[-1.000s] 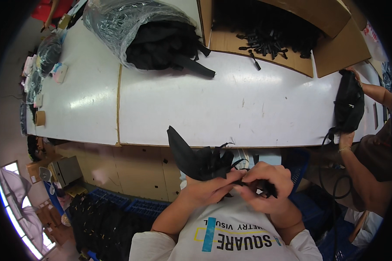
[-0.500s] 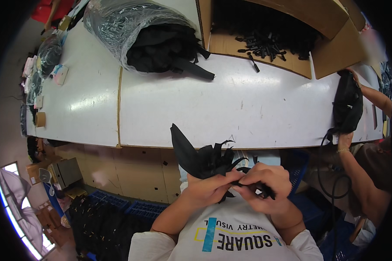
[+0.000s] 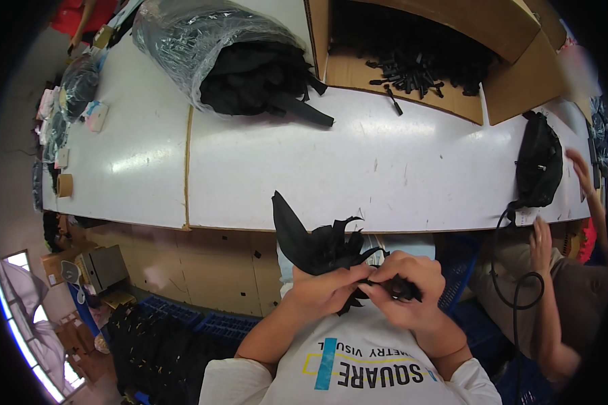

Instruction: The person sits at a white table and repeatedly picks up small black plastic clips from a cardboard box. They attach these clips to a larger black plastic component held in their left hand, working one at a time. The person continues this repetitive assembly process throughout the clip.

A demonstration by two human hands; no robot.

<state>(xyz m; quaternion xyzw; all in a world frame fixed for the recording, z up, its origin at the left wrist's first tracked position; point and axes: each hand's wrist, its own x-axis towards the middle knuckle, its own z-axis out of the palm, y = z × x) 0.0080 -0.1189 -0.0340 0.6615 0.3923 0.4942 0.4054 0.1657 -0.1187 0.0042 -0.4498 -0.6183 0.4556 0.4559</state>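
White worktable (image 3: pixel 263 169) ahead. Below its near edge, my left hand (image 3: pixel 321 291) and right hand (image 3: pixel 405 287) pinch-grip a floppy black fabric strap bundle (image 3: pixel 324 244); best kept taut, fingertips close.

The straps (image 3: pixel 317 246) pinched between the left hand (image 3: pixel 324 290) and right hand (image 3: pixel 412 287) look like matt black woven cloth. The table (image 3: pixel 263 169) across the middle is smooth, faintly glossy white board, scuffed in places. At upper left, a crinkled glossy clear plastic bag (image 3: pixel 196 40) wraps black cloth; the upper-right box (image 3: pixel 493 61) is matt brown cardboard.
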